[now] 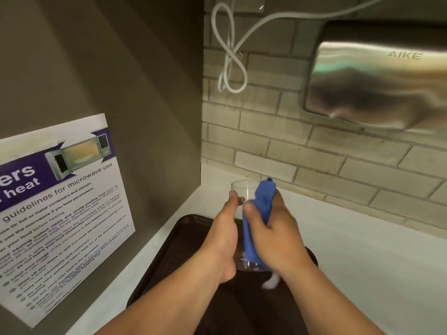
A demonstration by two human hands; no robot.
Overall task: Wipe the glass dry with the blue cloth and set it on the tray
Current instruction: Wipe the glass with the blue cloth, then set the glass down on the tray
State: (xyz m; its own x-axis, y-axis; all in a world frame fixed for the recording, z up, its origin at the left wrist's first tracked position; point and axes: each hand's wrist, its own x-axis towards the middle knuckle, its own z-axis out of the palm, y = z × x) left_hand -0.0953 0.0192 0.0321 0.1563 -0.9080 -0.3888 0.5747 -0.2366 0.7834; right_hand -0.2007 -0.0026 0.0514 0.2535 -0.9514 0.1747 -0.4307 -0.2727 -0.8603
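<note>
Glass held above tray, cloth applied.

White counter [362,250] in a corner: brick wall behind, microwave notice [60,213] on the left panel, steel dryer [377,76] upper right. Left hand [222,238] grips the glass [242,189]; right hand [278,235] presses the blue cloth [262,204] against it, over the dark tray [169,262]. The glass base is blurred; the tray's near edge is cut off.

Pale brick wall [278,141] meets white counter [362,250].
</note>
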